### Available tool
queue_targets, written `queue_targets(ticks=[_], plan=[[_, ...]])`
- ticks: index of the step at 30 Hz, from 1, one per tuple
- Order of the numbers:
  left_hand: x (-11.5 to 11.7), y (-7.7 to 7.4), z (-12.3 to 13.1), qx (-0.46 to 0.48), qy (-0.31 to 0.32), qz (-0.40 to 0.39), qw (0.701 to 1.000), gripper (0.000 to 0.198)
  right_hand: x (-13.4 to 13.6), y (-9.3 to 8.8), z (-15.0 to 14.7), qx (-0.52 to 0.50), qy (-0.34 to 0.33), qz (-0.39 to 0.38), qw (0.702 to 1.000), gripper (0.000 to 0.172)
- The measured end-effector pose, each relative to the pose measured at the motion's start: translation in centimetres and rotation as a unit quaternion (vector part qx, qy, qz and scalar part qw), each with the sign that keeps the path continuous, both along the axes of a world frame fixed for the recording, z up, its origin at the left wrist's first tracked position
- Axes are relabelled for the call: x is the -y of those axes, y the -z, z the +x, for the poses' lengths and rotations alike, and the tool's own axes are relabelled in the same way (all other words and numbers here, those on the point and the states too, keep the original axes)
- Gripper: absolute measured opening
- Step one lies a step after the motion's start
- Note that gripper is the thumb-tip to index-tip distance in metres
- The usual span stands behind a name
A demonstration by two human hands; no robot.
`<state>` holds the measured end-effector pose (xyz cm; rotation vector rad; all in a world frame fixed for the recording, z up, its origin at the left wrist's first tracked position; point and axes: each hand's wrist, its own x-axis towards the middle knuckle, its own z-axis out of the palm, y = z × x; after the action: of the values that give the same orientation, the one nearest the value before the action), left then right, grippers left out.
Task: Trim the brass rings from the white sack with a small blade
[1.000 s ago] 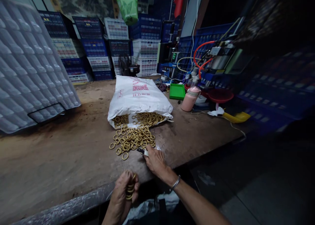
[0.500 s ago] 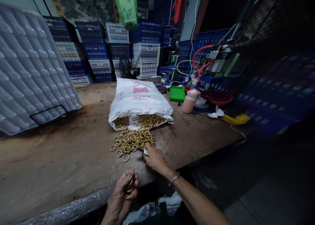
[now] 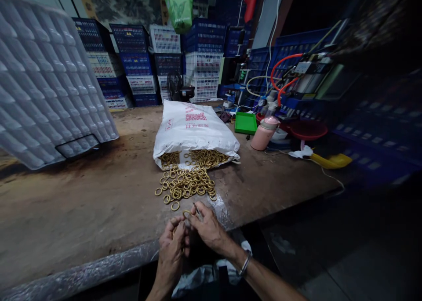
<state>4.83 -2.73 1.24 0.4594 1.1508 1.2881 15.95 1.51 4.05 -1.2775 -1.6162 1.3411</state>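
Brass-coloured rings [image 3: 191, 183] lie in a loose heap on the table and spill from the mouth of a white woven sack [image 3: 198, 127]. My left hand [image 3: 173, 244] is closed, with its fingers curled round rings that are mostly hidden now. Close against it, my right hand [image 3: 209, 228] pinches a slim blade-like tool [image 3: 196, 208], whose exact kind I cannot make out. One ring [image 3: 186, 213] stands up between the fingertips of both hands, just in front of the heap. A separate ring [image 3: 175, 206] lies nearest to them on the table.
A large stack of clear moulded plastic trays [image 3: 49, 85] leans at the left. On the right are a pink bottle [image 3: 263, 134], a green tray [image 3: 245, 123], a red dish [image 3: 308, 129] and a yellow scoop [image 3: 331, 161]. Stacked crates [image 3: 135, 63] and a small fan [image 3: 176, 86] stand behind.
My right hand has drawn back from the heap to my left hand, with the slim tool still in it. A ring now shows between both hands' fingertips. The view has shifted slightly.
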Motion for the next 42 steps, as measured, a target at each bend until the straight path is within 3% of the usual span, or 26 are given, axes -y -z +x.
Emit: queue_targets(ticks=[8,13,20,24,30,42], plan=[[-0.1,-0.8,-0.2,0.019,-0.008,-0.001,1.000,0.045,0.1,0.6,0.3,-0.003,-0.034,0.032,0.999,0.014],[-0.3,-1.0,-0.4,0.025,-0.013,-0.001,1.000,0.045,0.2,0.6,0.5,-0.022,-0.063,0.005,0.998,0.010],[-0.2,-0.4,-0.6,0.017,0.037,-0.012,0.999,0.035,0.1,0.7,0.7,-0.010,-0.044,0.008,0.999,0.008],[-0.1,0.1,-0.5,-0.031,0.053,-0.012,0.998,0.036,-0.1,0.6,0.7,0.034,-0.024,0.038,0.998,0.011],[0.1,0.6,-0.6,-0.074,0.111,-0.020,0.991,0.036,-0.1,0.7,0.2,0.063,-0.018,0.024,0.998,0.011],[0.6,-0.1,-0.8,0.004,0.120,0.005,0.993,0.030,0.1,0.2,-0.1,-0.007,-0.031,-0.013,0.999,0.014]])
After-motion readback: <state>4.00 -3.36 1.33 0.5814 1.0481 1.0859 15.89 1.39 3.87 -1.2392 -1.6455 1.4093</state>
